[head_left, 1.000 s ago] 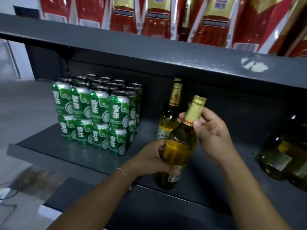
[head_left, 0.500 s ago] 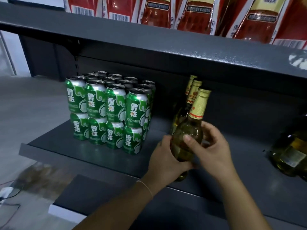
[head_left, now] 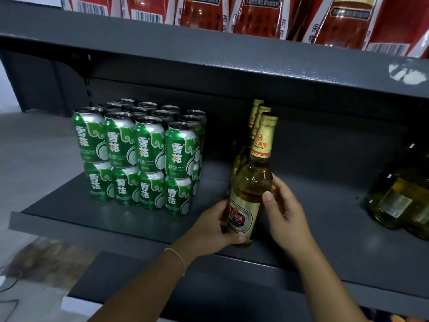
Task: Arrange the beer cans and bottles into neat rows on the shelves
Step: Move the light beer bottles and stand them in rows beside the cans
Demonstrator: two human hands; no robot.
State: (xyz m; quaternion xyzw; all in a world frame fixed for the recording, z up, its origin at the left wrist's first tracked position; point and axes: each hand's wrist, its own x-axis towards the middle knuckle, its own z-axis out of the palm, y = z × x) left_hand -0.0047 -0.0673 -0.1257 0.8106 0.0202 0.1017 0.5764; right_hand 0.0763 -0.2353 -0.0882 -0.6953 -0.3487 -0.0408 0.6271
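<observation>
I saw open shelf deck (head_left: 325, 212) between the row of bottles (head_left: 251, 182) and the pale bottles at far right (head_left: 399, 203) — room for a hand — while the stacked green cans (head_left: 139, 154) walled off the left and the upper shelf (head_left: 209, 66) hung low over the bottle caps.

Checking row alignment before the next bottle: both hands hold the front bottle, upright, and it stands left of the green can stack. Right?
Not quite. In the head view both hands, left hand and right hand, hold the upright front bottle, but it stands right of the green can stack.
</observation>
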